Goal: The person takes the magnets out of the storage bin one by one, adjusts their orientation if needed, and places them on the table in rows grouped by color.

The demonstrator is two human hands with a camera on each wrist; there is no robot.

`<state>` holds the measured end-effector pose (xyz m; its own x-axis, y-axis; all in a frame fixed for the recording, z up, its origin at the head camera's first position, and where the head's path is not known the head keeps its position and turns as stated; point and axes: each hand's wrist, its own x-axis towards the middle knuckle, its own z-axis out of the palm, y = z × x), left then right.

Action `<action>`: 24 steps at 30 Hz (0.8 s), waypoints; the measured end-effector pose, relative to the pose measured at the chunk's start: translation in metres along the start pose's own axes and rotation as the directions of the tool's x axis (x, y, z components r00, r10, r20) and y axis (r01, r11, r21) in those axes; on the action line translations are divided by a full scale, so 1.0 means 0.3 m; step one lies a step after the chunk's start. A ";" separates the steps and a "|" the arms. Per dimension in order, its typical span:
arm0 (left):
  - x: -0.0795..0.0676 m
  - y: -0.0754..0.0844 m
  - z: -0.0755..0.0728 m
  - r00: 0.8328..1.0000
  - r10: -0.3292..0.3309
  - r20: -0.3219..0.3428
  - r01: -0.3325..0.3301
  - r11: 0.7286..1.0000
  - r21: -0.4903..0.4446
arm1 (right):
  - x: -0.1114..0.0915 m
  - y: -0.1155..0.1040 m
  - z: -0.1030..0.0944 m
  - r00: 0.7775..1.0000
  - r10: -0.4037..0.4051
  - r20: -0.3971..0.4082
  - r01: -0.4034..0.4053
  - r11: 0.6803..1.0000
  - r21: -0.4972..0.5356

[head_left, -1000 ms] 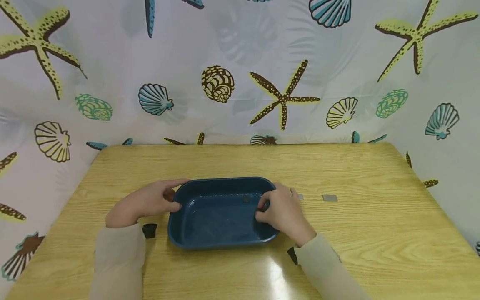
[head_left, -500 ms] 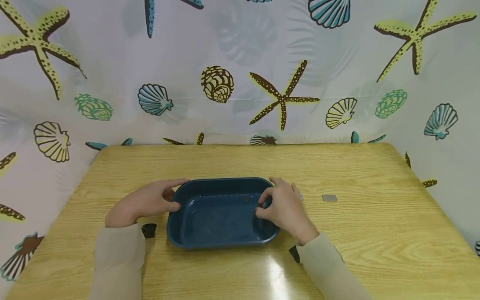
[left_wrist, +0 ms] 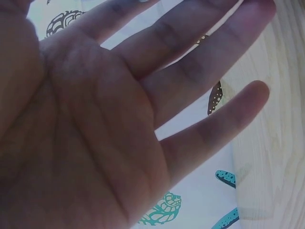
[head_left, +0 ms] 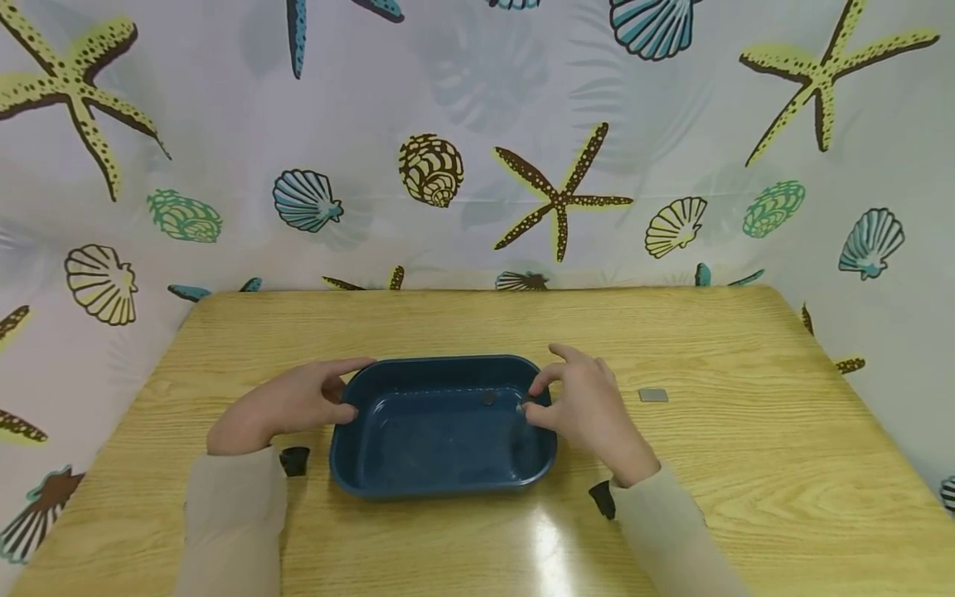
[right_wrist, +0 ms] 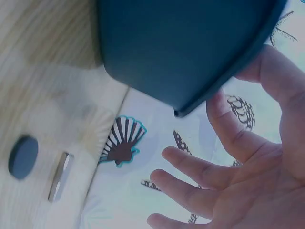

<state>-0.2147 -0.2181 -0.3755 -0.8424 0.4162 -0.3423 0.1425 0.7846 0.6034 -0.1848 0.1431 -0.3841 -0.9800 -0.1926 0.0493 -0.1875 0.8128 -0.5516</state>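
A dark blue rectangular basin (head_left: 448, 491) with rounded corners sits mid-table. My left hand (head_left: 294, 402) holds its left end, thumb over the rim and index finger along the back corner; the left wrist view shows this palm (left_wrist: 105, 129) with the other fingers spread. At the right rim, my right hand (head_left: 593, 406) has thumb and index finger bent over into the basin, pinching something small, mostly hidden between the tips. Its remaining fingers (right_wrist: 190, 191) are spread outside the wall in the right wrist view. A small dark disc (head_left: 488, 397) lies inside near the back wall.
On the wooden table (head_left: 731, 464), a silver rectangular plate (head_left: 653, 395) lies right of the right hand. The right wrist view also shows a dark oval piece (right_wrist: 23, 157) beside a metallic plate (right_wrist: 61, 176). A shell-patterned curtain (head_left: 477, 99) hangs behind.
My right hand has shifted rightward and slightly up towards the basin's right rim, now covering a piece on the table that showed earlier. My left hand and the basin stay nearly still.
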 end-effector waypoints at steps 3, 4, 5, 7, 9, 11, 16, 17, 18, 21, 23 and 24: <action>0.001 -0.001 0.000 1.000 0.003 0.002 -0.003 1.000 -0.003 | -0.004 0.010 -0.014 1.000 0.006 0.001 -0.006 1.000 0.002; 0.002 -0.003 0.001 1.000 0.005 0.002 -0.005 1.000 -0.002 | -0.005 0.012 -0.017 1.000 0.007 0.002 -0.007 1.000 0.001; 0.003 -0.004 0.001 1.000 0.006 0.003 -0.006 1.000 -0.001 | -0.006 0.015 -0.019 1.000 0.008 0.005 -0.008 1.000 0.000; 0.005 -0.006 0.002 1.000 0.007 0.003 -0.007 1.000 -0.002 | -0.006 0.020 -0.023 1.000 0.009 0.009 -0.009 1.000 0.000; 0.005 -0.008 0.003 1.000 0.006 0.004 -0.006 1.000 -0.003 | -0.007 0.024 -0.027 1.000 0.013 0.013 -0.013 1.000 0.000; 0.005 -0.007 0.005 1.000 0.002 0.005 -0.002 1.000 -0.007 | -0.007 0.029 -0.032 1.000 0.015 0.014 -0.015 1.000 0.000; 0.003 -0.002 0.003 1.000 -0.001 0.003 0.001 1.000 -0.008 | -0.007 0.045 -0.047 1.000 0.006 0.011 -0.006 1.000 0.010; 0.002 -0.001 0.003 1.000 -0.001 0.003 0.001 1.000 -0.007 | -0.007 0.050 -0.049 1.000 0.002 0.011 -0.003 1.000 0.012; 0.002 0.001 0.002 1.000 -0.001 0.003 0.001 1.000 -0.004 | -0.008 0.054 -0.052 1.000 0.001 0.012 -0.002 1.000 0.018; 0.001 0.005 0.001 1.000 -0.001 0.003 0.001 1.000 0.000 | -0.009 0.067 -0.057 1.000 0.003 0.016 -0.004 1.000 0.020; 0.001 0.007 0.001 1.000 0.002 0.002 -0.002 1.000 0.002 | -0.012 0.073 -0.062 1.000 0.004 0.018 -0.004 1.000 0.019; 0.000 0.007 0.000 1.000 0.002 0.002 -0.002 1.000 0.002 | -0.014 0.076 -0.065 1.000 0.005 0.019 -0.005 1.000 0.017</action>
<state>-0.2145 -0.2163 -0.3743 -0.8412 0.4185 -0.3423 0.1453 0.7848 0.6024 -0.1864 0.1732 -0.3807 -0.9795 -0.1991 0.0304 -0.1810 0.8042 -0.5662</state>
